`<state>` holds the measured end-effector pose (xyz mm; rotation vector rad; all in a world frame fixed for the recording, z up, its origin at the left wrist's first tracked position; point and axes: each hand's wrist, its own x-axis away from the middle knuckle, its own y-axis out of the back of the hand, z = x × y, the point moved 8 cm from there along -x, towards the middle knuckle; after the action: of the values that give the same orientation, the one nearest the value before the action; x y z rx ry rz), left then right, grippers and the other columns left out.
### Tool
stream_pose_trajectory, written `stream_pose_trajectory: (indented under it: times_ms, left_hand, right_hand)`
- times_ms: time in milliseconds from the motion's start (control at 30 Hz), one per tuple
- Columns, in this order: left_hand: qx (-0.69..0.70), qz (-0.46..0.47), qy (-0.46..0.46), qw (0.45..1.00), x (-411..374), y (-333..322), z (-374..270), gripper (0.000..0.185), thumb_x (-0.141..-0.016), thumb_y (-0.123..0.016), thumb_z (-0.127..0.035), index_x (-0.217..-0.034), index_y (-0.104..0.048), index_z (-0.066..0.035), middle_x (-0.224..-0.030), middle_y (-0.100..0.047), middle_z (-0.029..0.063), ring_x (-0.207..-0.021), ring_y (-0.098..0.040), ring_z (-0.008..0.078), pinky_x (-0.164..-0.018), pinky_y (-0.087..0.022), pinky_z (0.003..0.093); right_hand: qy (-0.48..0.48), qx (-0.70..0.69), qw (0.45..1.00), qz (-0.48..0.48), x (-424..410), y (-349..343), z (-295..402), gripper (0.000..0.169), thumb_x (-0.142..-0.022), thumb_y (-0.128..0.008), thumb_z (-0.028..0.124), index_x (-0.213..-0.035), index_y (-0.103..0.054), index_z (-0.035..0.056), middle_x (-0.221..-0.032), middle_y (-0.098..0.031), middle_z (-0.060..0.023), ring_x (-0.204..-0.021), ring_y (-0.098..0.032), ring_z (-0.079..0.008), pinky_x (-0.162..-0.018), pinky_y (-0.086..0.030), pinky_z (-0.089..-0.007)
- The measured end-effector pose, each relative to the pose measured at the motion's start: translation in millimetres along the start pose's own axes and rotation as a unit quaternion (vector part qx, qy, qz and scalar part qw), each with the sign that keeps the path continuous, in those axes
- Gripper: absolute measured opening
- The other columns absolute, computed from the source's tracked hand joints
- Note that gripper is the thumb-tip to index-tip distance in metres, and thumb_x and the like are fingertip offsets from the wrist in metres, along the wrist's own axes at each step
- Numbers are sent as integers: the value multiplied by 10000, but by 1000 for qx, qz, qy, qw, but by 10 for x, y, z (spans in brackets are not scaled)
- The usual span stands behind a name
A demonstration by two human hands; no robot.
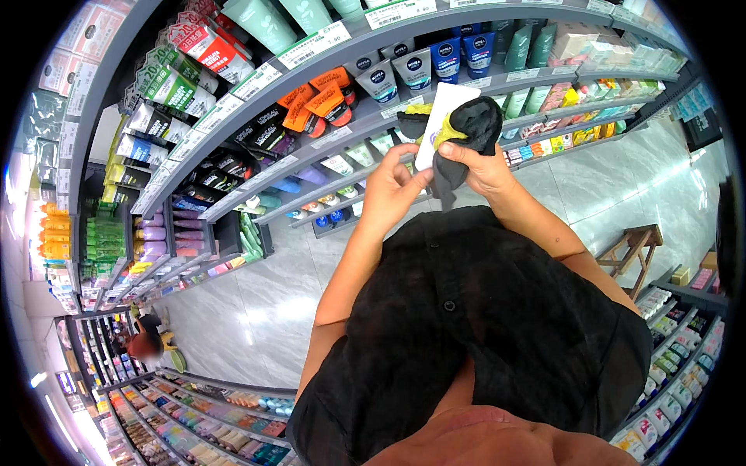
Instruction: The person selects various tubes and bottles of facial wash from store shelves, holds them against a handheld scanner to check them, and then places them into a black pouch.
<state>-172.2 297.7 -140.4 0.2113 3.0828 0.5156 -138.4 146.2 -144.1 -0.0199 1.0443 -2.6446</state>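
In front of my chest, my left hand (391, 189) holds the lower end of a white tube (444, 113) between thumb and fingers. The tube tilts, its wide flat end pointing up and away from me. My right hand (485, 166) grips a crumpled black and yellow cloth (475, 122), its thumb on the front near the tube. Part of the cloth shows on the tube's left side, behind it, and a loose flap hangs below. The fingers of my right hand are mostly hidden by the cloth.
A tiered grey shelf (373, 119) curves close beyond my hands, bearing Nivea tubes (377, 80), orange L'Oréal tubes (326, 100) and price labels. A wooden step stool (632, 250) stands right on the tiled floor (280, 326). Another person (144, 343) is far left by more shelves.
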Motion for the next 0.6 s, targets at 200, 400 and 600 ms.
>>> stream_pose_trajectory:
  times_ms: [200, 400, 600]
  left_hand:
    - [154, -39, -119, 980, -58, -115, 54, 475, -738, -750, -89, -1165, -551, -27, -970, -647, 117, -774, -642, 216, -719, -517, 300]
    - [-109, -36, -169, 979, 82, -87, -257, 428, -748, -745, -103, -1142, -606, -11, -933, -652, 147, -689, -643, 232, -635, -519, 320]
    - [-164, -10, -129, 978, 100, -69, -162, 431, -762, -749, -214, -1124, -614, -21, -953, -649, 154, -819, -636, 284, -701, -500, 361]
  right_hand:
    - [6, 50, 999, 5, 86, -56, -23, 435, -738, -774, 20, -1119, -563, 21, -1033, -609, -51, -973, -584, -153, -841, -489, -299]
    - [11, 19, 995, -98, 11, 86, 81, 453, -708, -775, -22, -1107, -575, 53, -1017, -615, -49, -943, -604, -165, -825, -510, -311]
    - [41, 67, 987, -144, -111, 225, 371, 447, -720, -769, -4, -1119, -572, 45, -1008, -623, -54, -902, -616, -166, -802, -518, -307]
